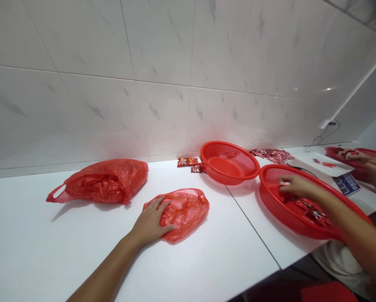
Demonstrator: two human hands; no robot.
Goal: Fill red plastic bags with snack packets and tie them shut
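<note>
Your left hand (150, 222) lies open and flat, fingers spread, pressing down on a crumpled red plastic bag (188, 214) without gripping it. The film looks thin, soft and very light, likely to slide on the glossy top, so a pinched fold will give you better hold than flat pressure.

Your right hand (296, 186) reaches into a round red mesh basket (288, 220), its fingers closed on a small packet (284, 183), mostly hidden but pale and red where it shows. More red foil packets (312, 214) lie in the basket near your wrist; they look light and slick, so take them by an edge.

That basket sits close to the near edge of the white tabletop (207, 268), so you have little margin there, and a seam (254, 228) crosses the top beside it. To your left lies a second red plastic bag (103, 182) with a handle loop. Ahead, against the marble-look tile wall (159, 84), are a smaller red mesh basket (221, 176), a few packets (188, 162) and a heap of wrappers (272, 155). At far right, a co-worker's hands (364, 161) work in a third red basket (335, 152).
</note>
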